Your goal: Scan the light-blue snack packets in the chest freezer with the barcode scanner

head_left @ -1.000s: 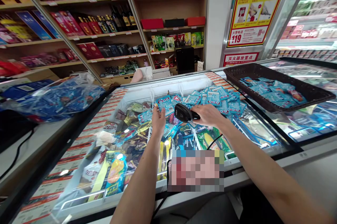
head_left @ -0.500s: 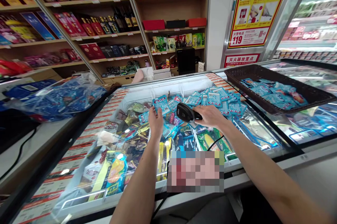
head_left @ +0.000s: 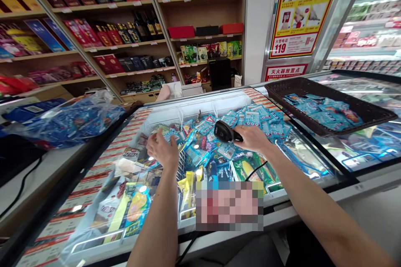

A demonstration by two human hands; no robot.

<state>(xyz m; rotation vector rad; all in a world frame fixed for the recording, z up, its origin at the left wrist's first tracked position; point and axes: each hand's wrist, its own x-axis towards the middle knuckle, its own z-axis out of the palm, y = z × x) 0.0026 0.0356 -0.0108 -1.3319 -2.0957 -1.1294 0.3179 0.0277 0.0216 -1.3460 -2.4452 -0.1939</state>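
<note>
scanner [head_left: 226,132] in rt hand [head_left: 253,138]

Scanner [head_left: 224,131] in the right hand [head_left: 253,138] looks like matt black plastic with a slight sheen up top. Those blue packets [head_left: 250,118] mid-frame are glossy plastic film, crinkly and full of glare. Freezer lid [head_left: 354,150] lower right is smooth glass, very reflective. Dark basket [head_left: 369,113] on the right is a woven-look matt plastic. Shelves [head_left: 200,12] along the top are pale smooth wood, and the bag [head_left: 72,116] on the left is thin shiny clear plastic
</note>
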